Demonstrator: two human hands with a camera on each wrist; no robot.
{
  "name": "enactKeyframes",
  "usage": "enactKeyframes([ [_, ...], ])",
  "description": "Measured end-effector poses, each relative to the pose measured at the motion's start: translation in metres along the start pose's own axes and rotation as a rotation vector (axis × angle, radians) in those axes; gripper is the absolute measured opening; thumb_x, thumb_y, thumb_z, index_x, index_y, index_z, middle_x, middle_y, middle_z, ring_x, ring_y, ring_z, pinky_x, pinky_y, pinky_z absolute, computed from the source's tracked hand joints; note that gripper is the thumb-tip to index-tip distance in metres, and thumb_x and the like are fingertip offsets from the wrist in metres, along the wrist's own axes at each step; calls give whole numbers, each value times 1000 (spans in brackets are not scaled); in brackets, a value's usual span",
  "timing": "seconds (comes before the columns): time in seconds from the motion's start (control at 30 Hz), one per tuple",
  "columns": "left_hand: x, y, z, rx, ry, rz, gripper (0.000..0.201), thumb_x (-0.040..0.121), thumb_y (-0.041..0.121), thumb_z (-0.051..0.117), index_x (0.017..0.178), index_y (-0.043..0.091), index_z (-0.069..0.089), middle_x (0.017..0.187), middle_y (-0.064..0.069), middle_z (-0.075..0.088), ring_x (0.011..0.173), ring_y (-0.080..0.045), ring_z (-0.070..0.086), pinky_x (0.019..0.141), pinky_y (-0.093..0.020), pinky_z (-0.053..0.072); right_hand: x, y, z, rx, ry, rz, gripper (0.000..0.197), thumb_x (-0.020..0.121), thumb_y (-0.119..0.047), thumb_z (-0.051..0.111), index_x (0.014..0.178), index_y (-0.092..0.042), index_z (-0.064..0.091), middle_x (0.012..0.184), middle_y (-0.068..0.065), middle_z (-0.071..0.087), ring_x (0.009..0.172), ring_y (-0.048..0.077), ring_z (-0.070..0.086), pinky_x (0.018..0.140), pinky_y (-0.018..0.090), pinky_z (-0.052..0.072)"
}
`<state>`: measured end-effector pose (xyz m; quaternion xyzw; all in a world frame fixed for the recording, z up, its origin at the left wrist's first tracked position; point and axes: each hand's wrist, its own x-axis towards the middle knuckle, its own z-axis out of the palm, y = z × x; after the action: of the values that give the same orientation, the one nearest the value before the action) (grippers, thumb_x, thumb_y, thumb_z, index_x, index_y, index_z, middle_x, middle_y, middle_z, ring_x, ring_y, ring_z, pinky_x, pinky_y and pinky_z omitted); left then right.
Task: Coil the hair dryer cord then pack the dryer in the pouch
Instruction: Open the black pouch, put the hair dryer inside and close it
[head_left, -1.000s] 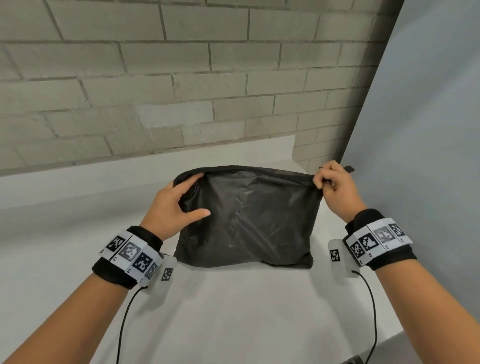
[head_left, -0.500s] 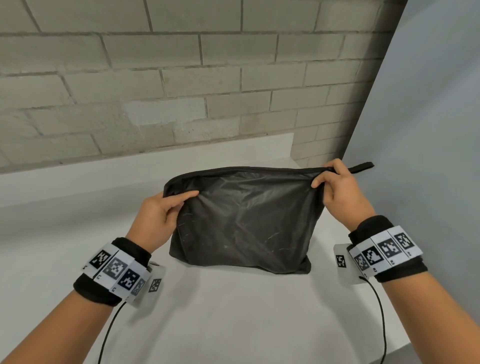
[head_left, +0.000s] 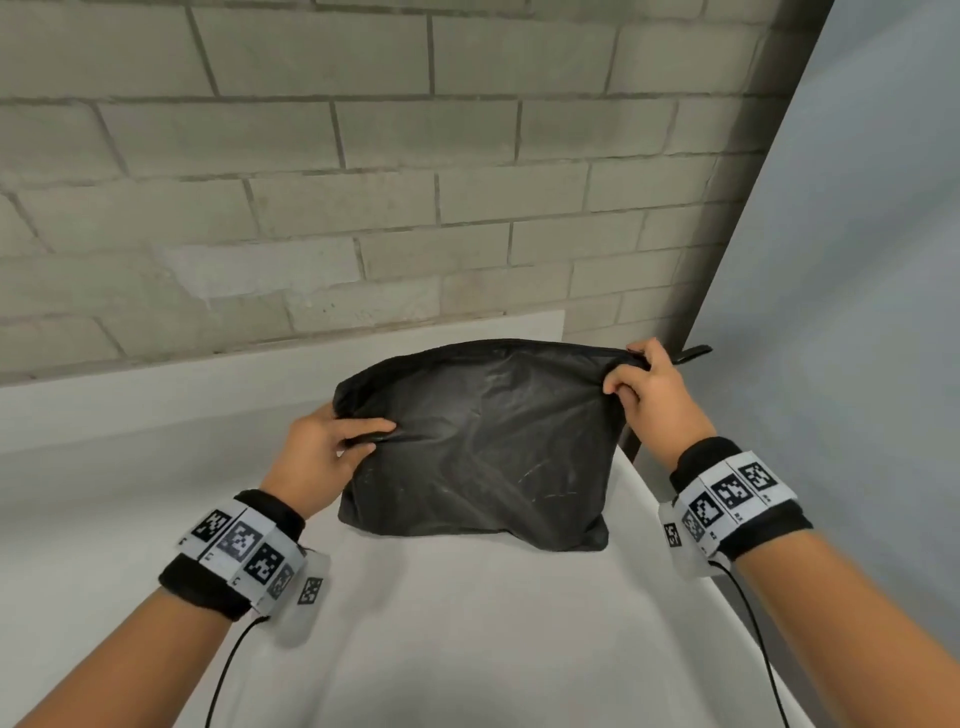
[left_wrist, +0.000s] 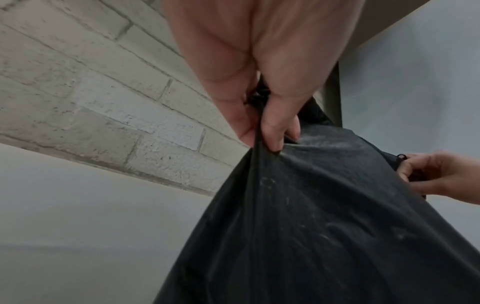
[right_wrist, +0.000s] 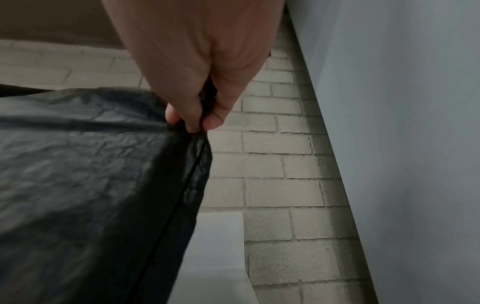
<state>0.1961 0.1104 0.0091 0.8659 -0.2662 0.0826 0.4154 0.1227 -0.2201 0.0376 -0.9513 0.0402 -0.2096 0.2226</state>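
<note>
Head view: both hands' grip pinching black pouch (head_left: 483, 447) on white table (head_left: 467, 623), brick wall (head_left: 363, 182) behind.

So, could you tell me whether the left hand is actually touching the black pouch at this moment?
Touching. The left wrist view shows the left hand pinching a fold of the pouch between thumb and fingertips, with no gap between them.
</note>
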Motion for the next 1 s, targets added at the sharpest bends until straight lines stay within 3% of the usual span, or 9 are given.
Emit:
enactKeyframes([
  [0.1,31,-10,10,48,-36,-105,37,80,-6,59,112,13,64,113,-16,60,97,-27,60,88,-26,43,29,18,16,-17,-40,18,16,87,6,50,86,2,66,119,22,45,99,34,52,86,22,37],
  [0.27,80,-35,23,133,-199,-185,46,84,-4,53,128,13,50,134,-12,50,115,-27,54,100,-27,40,87,48,45,26,-232,65,19,89,3,47,97,0,64,128,16,40,104,28,49,86,12,30],
  [0.33,94,-44,30,154,-251,-213,49,85,-4,53,131,11,46,134,-12,49,116,-28,52,100,-25,37,105,56,57,20,-286,82,21,89,5,46,100,0,64,129,18,39,106,32,50,84,12,31],
  [0.47,115,-61,48,228,-325,-265,53,87,-1,50,137,10,36,135,-14,47,118,-30,49,101,-27,36,132,68,81,33,-367,139,30,85,13,42,107,2,59,126,23,41,106,39,49,85,27,40],
  [0.57,125,-71,58,259,-347,-289,55,88,0,49,139,10,33,138,-14,44,122,-30,47,104,-29,35,146,80,99,20,-444,129,38,81,20,40,111,4,57,132,22,34,106,38,50,82,15,36],
  [0.63,130,-78,60,268,-337,-303,55,88,2,50,139,9,32,136,-15,45,120,-29,48,102,-28,36,156,86,106,47,-457,149,40,82,20,40,115,5,54,136,21,28,108,39,49,85,19,37],
  [0.73,136,-86,60,319,-369,-353,56,89,8,51,140,10,30,134,-16,45,117,-29,49,100,-28,36,164,95,114,19,-505,135,43,87,10,46,128,2,45,143,19,23,120,38,43,92,21,34],
  [0.87,139,-93,64,365,-498,-440,55,90,15,50,141,13,29,143,-14,39,127,-29,42,106,-30,30,164,101,126,-94,-743,122,45,93,-12,47,136,-1,36,146,16,28,134,29,29,107,23,18],
  [1.0,140,-97,72,390,-596,-480,47,92,19,46,138,19,36,141,-14,42,131,-28,37,107,-29,27,163,105,131,-213,-828,138,50,93,-26,48,139,-13,34,154,8,16,134,35,30,112,39,25],
])
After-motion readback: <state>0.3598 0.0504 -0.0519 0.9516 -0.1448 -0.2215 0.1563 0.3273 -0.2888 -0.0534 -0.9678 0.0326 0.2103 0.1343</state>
